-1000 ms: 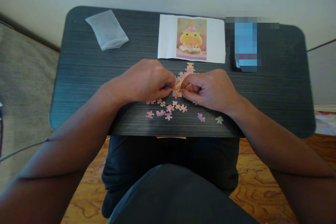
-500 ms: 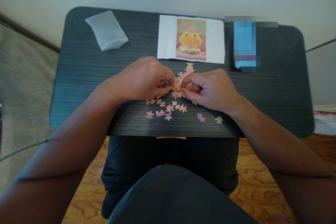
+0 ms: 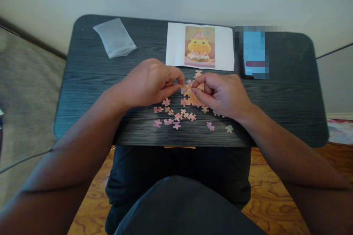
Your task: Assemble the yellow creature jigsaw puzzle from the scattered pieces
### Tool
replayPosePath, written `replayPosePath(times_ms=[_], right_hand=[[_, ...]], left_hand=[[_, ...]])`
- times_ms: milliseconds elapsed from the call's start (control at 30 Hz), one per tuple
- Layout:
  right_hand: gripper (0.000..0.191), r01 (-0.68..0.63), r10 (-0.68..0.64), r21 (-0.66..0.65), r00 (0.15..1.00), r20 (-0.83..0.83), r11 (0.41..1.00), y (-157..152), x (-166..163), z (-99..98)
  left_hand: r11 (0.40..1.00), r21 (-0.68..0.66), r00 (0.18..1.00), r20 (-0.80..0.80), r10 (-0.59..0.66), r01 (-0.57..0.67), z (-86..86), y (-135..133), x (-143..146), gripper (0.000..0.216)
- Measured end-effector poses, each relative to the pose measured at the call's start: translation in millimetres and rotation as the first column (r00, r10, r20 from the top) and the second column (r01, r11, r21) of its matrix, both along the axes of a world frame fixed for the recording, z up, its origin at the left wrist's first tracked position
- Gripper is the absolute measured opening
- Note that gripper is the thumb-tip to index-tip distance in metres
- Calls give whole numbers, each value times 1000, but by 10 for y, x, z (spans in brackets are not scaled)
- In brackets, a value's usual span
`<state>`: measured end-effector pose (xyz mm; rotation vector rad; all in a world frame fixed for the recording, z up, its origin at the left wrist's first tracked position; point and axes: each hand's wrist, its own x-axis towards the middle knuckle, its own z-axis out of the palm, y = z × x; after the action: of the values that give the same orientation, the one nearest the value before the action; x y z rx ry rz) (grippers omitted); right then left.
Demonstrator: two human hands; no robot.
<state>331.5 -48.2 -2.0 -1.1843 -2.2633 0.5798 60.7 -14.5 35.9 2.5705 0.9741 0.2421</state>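
Observation:
My left hand (image 3: pixel 157 82) comes in over the table with thumb and forefinger pinched together. Facing it, my right hand (image 3: pixel 222 91) also pinches. A small orange puzzle piece (image 3: pixel 188 87) lies between the two sets of fingertips, its edges partly covered by them. Just beneath is a partly joined jigsaw puzzle (image 3: pixel 193 99) in orange and pink; my right fingers hide some of it. Loose puzzle pieces (image 3: pixel 178 116), several of them pink or purple, are scattered nearer the table's front edge. One greenish puzzle piece (image 3: pixel 228 128) lies apart on the right.
Behind the puzzle lies a printed sheet (image 3: pixel 224 47) with a yellow cartoon animal and a cake. A clear plastic bag (image 3: pixel 115 38) rests at the back left of the dark table (image 3: pixel 88 77). At the right is a phone (image 3: pixel 253 51), blurred by pixels.
Both hands have lifted slightly off the joined puzzle, the piece now between their fingertips. More of the puzzle's lower part shows. The whole view has shifted a little.

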Motion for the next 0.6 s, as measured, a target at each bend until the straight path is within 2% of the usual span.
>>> replayPosePath(times_ms=[133,233,300,433,500,600], right_hand=[[22,5,-3,19,998,-68,1000,-10,-4,-6],[25,-6,3,-21,988,-152,1000,-19,1,-1],[32,-39,23,-76,979,-203,996,-20,5,13],[28,-117,53,-204,954,-296,972,-16,-9,51],[32,-137,10,-310,926,-378,941,-15,-26,70],[33,-140,-93,-439,879,-468,887,-14,-39,97]], left_hand=[[999,35,999,32,26,-27,5,-21,-4,27],[997,65,996,80,26,-31,6,-40,-6,27],[996,81,995,100,22,-30,9,-54,-4,26],[997,82,991,131,-20,9,7,-81,16,23],[996,86,984,174,-34,19,-4,-89,30,22],[996,80,951,308,2,-29,-25,-92,55,19]])
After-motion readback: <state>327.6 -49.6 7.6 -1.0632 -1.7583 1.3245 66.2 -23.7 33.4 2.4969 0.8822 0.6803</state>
